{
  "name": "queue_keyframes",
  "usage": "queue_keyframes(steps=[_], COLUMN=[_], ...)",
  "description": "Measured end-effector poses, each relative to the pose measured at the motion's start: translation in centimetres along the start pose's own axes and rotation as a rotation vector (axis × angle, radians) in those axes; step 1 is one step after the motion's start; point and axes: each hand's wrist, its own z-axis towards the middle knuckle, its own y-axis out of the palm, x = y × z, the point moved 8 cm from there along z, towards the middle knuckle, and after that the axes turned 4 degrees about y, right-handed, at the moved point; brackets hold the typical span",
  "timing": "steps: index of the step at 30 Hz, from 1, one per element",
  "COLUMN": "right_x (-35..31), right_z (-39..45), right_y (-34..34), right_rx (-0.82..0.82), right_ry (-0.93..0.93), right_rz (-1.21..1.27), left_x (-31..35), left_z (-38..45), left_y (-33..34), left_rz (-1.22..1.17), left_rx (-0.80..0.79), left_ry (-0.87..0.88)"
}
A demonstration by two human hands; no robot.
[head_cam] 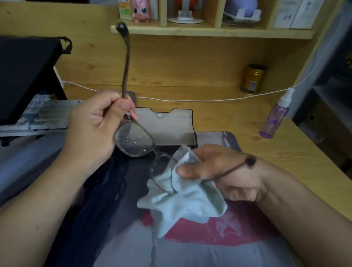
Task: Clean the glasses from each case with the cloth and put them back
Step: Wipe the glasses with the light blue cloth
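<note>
- Two hands in view, both busy w/ one pair of glasses [137, 139], held up over the desk [225, 116].
- Left hand [93, 127]: grip closed on the glasses at the hinge end of one temple arm, thumb and fingers curled round it; that arm sticks straight up past the shelf edge.
- Right hand [220, 170]: grip pinching a pale blue cloth [186, 201] round the far lens, thumb on top of the cloth; other temple arm runs back across the hand twd the wrist.
- Glasses: clear frame, dark temple arms w/ bulb tips. Near lens bare, speckled w/ droplets. Far lens partly wrapped in the cloth.
- Cloth: bunched, loose corners hanging below the right hand, above the mat.
- Case [171, 128]: open, grey lining, dark rim, lying on the desk just behind the hands.
- Spray bottle [276, 118]: purple, white nozzle, upright on the desk, right side, well apart from the case.
- Can [253, 79]: gold and black, upright at the back of the desk.
- Cable [194, 100]: white, runs along the back of the desk.
- Desk mat [214, 252]: grey w/ red and dark print, under the hands.
- Shelf [200, 31]: wooden, above the desk; holds a pink figurine [140, 7], a white bottle, boxes.
- Dark pouch [18, 68]: left, raised; keyboard partly under it.
</note>
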Motion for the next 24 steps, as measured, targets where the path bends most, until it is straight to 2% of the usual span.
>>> queue_keyframes(steps=[4,8,11,15,20,24], right_x=[0.9,1.5,1.1,0.5,0.0,-0.4], right_z=[-0.1,0.4,0.7,0.5,0.9,0.6], right_y=[0.6,1.6,2.1,0.3,0.0,-1.8], right_rx=[-0.076,-0.089,0.013,0.243,0.248,0.403], right_ry=[0.115,0.103,0.036,-0.038,-0.101,-0.143], right_rz=[-0.151,-0.195,-0.163,-0.141,0.021,0.09], left_x=[0.9,1.3,1.2,1.3,0.8,0.5], left_z=[-0.4,-0.5,-0.6,-0.6,-0.6,-0.3], left_y=[1.3,2.0,2.3,2.7,2.1,1.2], left_rz=[-0.008,-0.065,-0.065,-0.055,-0.041,-0.016], left_rx=[-0.072,-0.112,-0.12,-0.102,-0.066,-0.013], left_ry=[0.023,0.037,0.022,0.023,0.016,0.021])
